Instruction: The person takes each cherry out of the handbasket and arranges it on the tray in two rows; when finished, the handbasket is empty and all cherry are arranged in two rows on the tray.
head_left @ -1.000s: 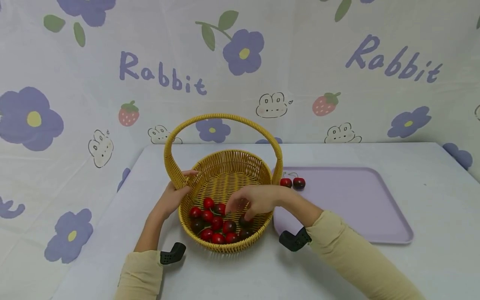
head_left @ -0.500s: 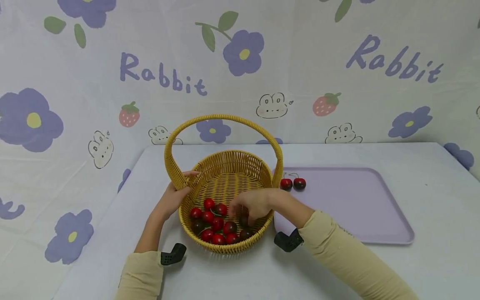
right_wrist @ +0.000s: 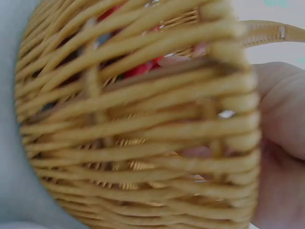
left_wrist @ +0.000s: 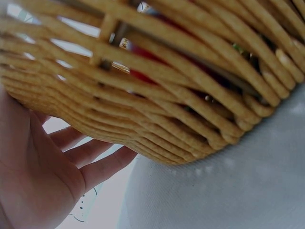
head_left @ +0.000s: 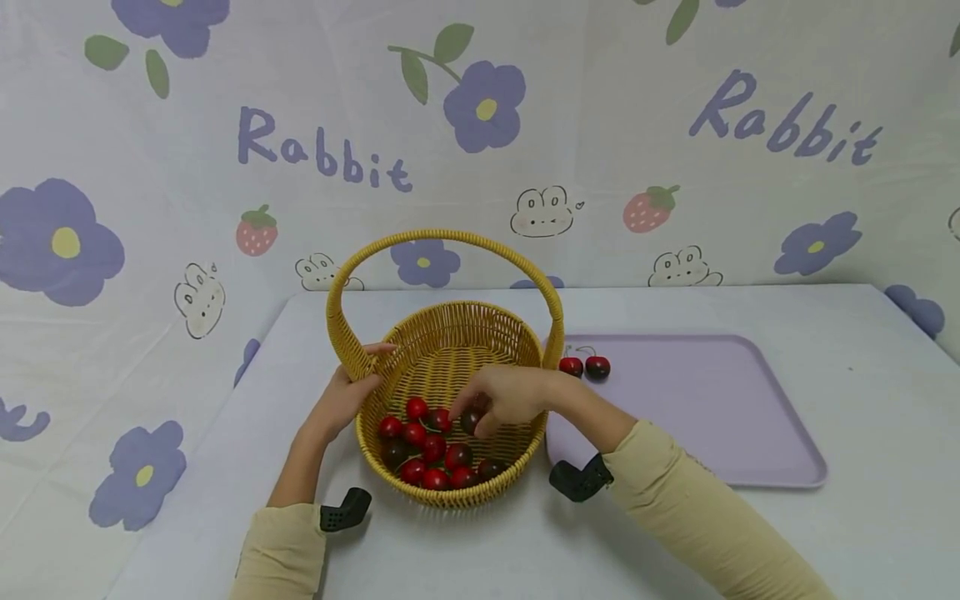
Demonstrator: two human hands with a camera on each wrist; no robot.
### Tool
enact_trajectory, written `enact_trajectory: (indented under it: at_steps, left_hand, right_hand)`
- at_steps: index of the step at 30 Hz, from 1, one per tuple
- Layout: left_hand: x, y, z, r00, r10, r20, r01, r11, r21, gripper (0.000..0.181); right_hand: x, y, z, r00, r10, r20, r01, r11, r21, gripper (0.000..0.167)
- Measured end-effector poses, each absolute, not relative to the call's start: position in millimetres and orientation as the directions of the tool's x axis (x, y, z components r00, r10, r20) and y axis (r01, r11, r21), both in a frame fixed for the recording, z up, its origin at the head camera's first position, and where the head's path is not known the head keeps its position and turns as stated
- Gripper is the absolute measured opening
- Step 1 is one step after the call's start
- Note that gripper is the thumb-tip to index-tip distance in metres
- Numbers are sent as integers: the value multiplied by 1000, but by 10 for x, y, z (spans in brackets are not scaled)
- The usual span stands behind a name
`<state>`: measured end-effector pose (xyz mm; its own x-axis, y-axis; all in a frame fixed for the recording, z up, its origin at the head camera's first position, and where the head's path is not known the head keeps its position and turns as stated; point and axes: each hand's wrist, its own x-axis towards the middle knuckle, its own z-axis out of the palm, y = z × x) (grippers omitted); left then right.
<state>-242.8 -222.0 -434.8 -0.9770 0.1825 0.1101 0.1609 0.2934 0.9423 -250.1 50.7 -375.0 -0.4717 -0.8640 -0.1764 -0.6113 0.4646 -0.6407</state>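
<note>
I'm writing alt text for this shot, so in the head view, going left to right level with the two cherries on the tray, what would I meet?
The left hand at the basket's side → the wicker basket → the first cherry → the second cherry → the lavender tray's bare stretch.

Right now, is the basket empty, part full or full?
Part full: red and dark cherries bunch at the near side of the basket; bare weave shows farther back. The right hand pinches one dark cherry.
</note>
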Motion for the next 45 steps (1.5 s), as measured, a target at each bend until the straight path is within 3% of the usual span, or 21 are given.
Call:
enact_trajectory:
  at_steps: [9, 16, 26, 45]
  left_hand:
    - [-2420, -2218, -4336, -977, 181, 116, 166, 293, 942, 44]
    - [-2426, -2217, -4341, -977, 181, 112, 163, 298, 941, 44]
    - [-2429, -2220, -4345, -974, 186, 129, 181, 299, 937, 44]
    - [-2427, -2215, -4352, -974, 187, 125, 177, 291, 940, 45]
  right_hand:
    - [-2496, 560, -3645, -506, -859, -81, -488, 363, -794, 34]
    - [-2453, 664, -3594, -559, -828, -51, -427, 340, -838, 30]
    - [-2327, 902, -3569, -585, -810, -43, -320, 280, -905, 27]
    - [-2108, 1447, -3527, -543, -839, 20, -236, 130, -963, 23]
